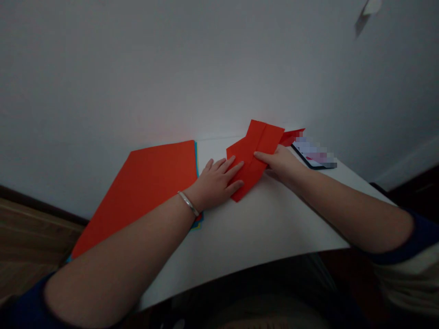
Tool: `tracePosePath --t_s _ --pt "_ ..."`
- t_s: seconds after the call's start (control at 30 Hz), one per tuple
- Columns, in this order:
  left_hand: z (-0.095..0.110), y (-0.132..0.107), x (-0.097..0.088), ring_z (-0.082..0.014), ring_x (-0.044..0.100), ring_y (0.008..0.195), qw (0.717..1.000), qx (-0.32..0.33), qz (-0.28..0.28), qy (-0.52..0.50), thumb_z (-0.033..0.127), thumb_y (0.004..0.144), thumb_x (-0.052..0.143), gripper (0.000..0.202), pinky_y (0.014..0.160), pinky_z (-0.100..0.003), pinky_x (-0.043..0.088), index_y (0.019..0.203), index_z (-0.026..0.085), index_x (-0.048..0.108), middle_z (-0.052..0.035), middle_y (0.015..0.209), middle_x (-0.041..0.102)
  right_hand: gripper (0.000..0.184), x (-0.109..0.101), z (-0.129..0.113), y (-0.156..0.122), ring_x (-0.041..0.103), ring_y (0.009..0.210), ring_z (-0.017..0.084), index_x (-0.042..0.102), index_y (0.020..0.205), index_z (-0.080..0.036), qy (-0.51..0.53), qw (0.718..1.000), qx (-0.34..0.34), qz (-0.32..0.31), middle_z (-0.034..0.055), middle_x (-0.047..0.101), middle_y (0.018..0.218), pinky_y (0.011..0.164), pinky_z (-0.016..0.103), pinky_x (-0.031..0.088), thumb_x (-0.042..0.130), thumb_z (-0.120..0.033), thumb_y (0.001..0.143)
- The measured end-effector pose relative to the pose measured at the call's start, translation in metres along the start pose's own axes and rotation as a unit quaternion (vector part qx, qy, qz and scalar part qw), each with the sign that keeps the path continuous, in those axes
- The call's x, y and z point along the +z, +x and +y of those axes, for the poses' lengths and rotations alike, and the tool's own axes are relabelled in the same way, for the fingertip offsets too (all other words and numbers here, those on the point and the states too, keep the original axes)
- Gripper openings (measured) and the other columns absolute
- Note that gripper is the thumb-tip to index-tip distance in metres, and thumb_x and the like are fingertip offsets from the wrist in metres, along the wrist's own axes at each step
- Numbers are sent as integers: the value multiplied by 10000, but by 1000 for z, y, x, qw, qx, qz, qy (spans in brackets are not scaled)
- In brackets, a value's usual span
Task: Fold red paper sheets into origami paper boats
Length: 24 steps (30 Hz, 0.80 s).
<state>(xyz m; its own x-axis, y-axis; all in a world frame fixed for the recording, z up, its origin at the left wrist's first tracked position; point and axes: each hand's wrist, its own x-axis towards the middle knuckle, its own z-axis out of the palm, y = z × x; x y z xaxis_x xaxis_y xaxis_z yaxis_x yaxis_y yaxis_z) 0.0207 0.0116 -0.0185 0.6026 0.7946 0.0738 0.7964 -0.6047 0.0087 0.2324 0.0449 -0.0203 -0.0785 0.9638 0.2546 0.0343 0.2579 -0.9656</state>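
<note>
A folded sheet of red paper (252, 151) with a crease along its upper part lies tilted over the white table. Spread fingers of my left hand (219, 183) rest flat on its lower left part. My right hand (279, 160) grips the paper's right side, thumb on top and the other fingers hidden beneath. Behind the right hand, another piece of red folded paper (293, 136) sticks out; whether it joins the first I cannot tell.
To the left lies a stack of coloured paper (154, 173), red on top with blue and yellow edges showing. A tablet or phone (313, 153) with a lit, blurred screen sits at the right. The white table (247, 242) meets a pale wall (171, 68) at the back.
</note>
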Motion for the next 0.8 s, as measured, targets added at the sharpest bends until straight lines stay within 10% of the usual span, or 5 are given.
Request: tracePosePath --t_s 0.17,0.3,0.57,0.8 --pt "-1 -3 -2 -339 254 1477 1000 0 -3 -2 494 1006 323 580 1179 -584 174 1523 233 336 -140 1631 208 286 -10 -18 7 672 1040 258 644 1075 -213 -125 974 -142 124 90 716 1146 922 451 530 619 -354 828" --pt "-4 -3 -3 -335 284 1466 998 -27 15 -48 452 971 428 624 1188 -573 182 1506 144 342 -185 1594 286 257 -16 -41 -1 648 1049 288 657 1072 -223 -361 891 -221 164 90 715 1087 911 453 496 558 -346 869" --pt "-13 10 12 -285 552 1259 931 -88 195 -295 345 851 648 1008 1005 -452 480 1553 184 -57 -242 1481 414 331 -18 -52 -14 590 1172 281 692 1152 -268 -580 767 -268 -59 42 696 1220 953 439 443 495 -248 887" --pt "-5 7 -7 -224 540 1245 934 32 312 -168 302 897 607 378 1047 -400 447 1257 210 542 -120 1328 589 284 -18 -43 -14 630 1054 266 722 1075 -238 -598 742 -287 -97 76 731 1133 820 373 450 485 -318 941"
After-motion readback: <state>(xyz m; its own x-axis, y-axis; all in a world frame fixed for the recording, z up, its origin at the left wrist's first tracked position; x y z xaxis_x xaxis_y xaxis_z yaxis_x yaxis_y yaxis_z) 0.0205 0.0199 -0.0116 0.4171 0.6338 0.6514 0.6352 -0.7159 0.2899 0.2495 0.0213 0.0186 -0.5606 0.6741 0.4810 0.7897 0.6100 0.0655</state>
